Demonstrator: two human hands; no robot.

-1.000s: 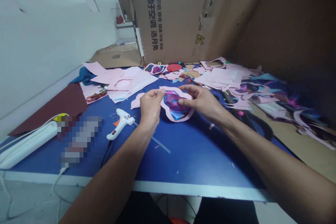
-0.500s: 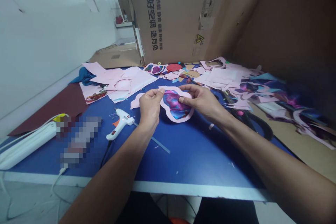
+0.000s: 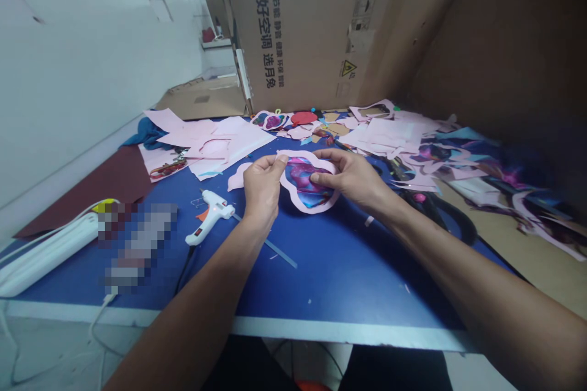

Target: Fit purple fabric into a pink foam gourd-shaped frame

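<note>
Between my two hands, just above the blue tabletop, is a pink-bordered cutout (image 3: 305, 203) with a wavy outline and a shiny purple-and-blue patterned middle. My left hand (image 3: 263, 186) pinches its left part between thumb and fingers, and a pink lobe sticks out to the left behind that hand. My right hand (image 3: 353, 177) grips the right side, thumb on the patterned face and fingers behind the border. A white hot glue gun (image 3: 208, 217) with an orange trigger lies left of my left wrist, a translucent glue stick (image 3: 279, 250) reaching out from its back end.
Pink sheets with cut openings (image 3: 229, 140) lie at the back left, and more pink scraps (image 3: 389, 134) pile up at the right. A white power strip (image 3: 50, 256) is at the left edge. A large cardboard box (image 3: 312, 30) stands behind the blue table (image 3: 358, 293).
My right thumb has shifted very slightly left on the patterned face. Otherwise the hands and the cutout stay in place.
</note>
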